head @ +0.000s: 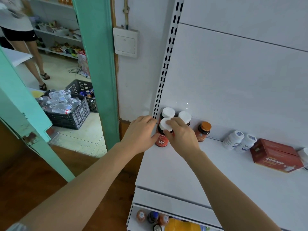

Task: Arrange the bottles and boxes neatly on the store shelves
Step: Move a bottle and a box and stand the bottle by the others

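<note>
1. Your right hand (pixel 180 136) pinches the white cap of the front Fe bottle (pixel 162 139), which stands upright at the left end of the white shelf (pixel 183 172); your left hand (pixel 141 133) lies against its left side, thumb on the label, fingers loosely bent
2. Done so far, by my reading: two white-capped bottles (pixel 176 115) stand upright just behind it against the back panel, so a block of three is forming
3. Left to do: the orange-capped bottle (pixel 203 131) stands apart to the right; two white bottles (pixel 239 141) lie tipped over beside the red box (pixel 275 157), which sits askew
4. Containers: the lower shelf (pixel 166 220) holds a few bottles seen from above; through the doorway, a dark crate (pixel 73 116) is heaped with clear plastic water bottles
</note>
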Tool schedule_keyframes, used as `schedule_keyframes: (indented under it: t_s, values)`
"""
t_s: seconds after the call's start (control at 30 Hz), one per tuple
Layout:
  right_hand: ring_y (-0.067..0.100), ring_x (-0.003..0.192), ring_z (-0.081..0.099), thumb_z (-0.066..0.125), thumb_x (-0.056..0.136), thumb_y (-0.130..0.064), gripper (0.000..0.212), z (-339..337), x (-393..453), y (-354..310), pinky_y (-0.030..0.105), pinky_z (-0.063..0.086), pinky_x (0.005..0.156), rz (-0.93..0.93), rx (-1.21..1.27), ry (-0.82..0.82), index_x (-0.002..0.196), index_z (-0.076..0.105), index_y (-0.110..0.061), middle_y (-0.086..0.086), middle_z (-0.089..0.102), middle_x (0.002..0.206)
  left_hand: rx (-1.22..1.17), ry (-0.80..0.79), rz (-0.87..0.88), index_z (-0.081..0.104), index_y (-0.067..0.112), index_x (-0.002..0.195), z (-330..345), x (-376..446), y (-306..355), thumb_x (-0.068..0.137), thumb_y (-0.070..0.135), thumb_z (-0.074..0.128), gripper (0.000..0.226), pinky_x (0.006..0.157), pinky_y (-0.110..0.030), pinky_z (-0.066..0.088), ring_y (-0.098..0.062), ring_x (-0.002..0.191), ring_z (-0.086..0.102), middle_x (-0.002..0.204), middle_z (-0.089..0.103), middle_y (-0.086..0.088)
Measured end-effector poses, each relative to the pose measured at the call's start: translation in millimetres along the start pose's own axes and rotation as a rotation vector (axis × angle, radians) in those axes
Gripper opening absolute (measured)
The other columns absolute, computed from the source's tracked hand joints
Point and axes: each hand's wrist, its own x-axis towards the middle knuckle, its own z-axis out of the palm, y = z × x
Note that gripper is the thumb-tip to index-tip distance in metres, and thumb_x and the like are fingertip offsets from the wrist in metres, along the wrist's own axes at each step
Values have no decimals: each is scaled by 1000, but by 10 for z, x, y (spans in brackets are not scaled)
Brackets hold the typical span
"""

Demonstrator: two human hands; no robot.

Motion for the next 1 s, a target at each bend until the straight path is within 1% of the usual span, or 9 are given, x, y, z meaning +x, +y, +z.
schedule_keyframes:
  t_s: [0.17, 0.23, 0.33, 0.4, 0.5, 0.57, 0.67, 0.8, 1.0]
  values:
    - [35, 101, 61, 69, 87, -24, 37, -56, -55, -9, 40, 55, 56, -8, -39, -1, 121, 61, -11, 10, 57, 127, -17, 53, -6, 52, 16, 132, -23, -12, 73, 93, 35, 59, 44, 101, -37, 44, -20, 122, 51, 131, 56, 0]
    - [35, 110, 58, 65, 89, -27, 37, -152, -128, 9, 45, 56, 67, 2, -78, 38, 121, 61, -10, 11, 57, 129, -11, 99, 5, 55, 15, 127, -29, -5, 119, 91, 34, 61, 41, 97, -36, 46, -21, 117, 53, 125, 58, -1]
    - [36, 127, 48, 51, 92, -38, 45, -344, -301, 100, 49, 47, 97, 54, -195, 41, 126, 59, -9, 15, 55, 134, 31, 158, 30, 56, 12, 124, -31, 54, 262, 89, 33, 61, 41, 97, -41, 46, -26, 116, 52, 124, 57, -5]
    - [37, 134, 42, 46, 93, -43, 50, -497, -448, 191, 51, 41, 104, 117, -267, 3, 128, 56, -9, 15, 52, 138, 45, 186, 61, 57, 10, 122, -16, 113, 429, 89, 33, 59, 41, 98, -45, 45, -30, 117, 51, 123, 57, -8]
    - [36, 140, 34, 49, 94, -46, 54, -750, -743, 356, 48, 34, 112, 227, -352, -45, 136, 51, -12, 13, 45, 147, 55, 191, 134, 57, 10, 117, 36, 170, 776, 88, 36, 53, 38, 94, -46, 44, -31, 114, 51, 119, 56, -7]
    - [35, 145, 27, 44, 96, -51, 61, -943, -966, 483, 48, 26, 116, 307, -399, -74, 145, 43, -13, 15, 37, 154, 49, 188, 189, 57, 11, 112, 80, 196, 1059, 88, 35, 53, 34, 90, -43, 45, -29, 111, 51, 115, 56, -6]
    - [35, 146, 24, 39, 97, -54, 64, -1277, -1340, 711, 47, 23, 118, 394, -428, -70, 147, 40, -13, 16, 33, 156, 13, 166, 259, 58, 10, 110, 195, 232, 1556, 88, 34, 51, 33, 89, -44, 45, -29, 109, 53, 111, 57, -6]
    - [33, 148, 20, 36, 98, -55, 66, -1785, -1933, 1064, 45, 19, 119, 501, -442, -76, 149, 35, -14, 13, 30, 158, 23, 135, 344, 58, 6, 121, 401, 196, 2367, 88, 34, 56, 43, 98, -46, 43, -34, 119, 51, 122, 58, -12]
    - [31, 150, 12, 26, 99, -57, 68, -2658, -2984, 1722, 44, 15, 121, 637, -492, -100, 154, 25, -16, 13, 20, 161, 5, 84, 417, 54, 9, 133, 744, -50, 3851, 91, 43, 48, 54, 108, -48, 38, -32, 131, 45, 137, 54, -11]
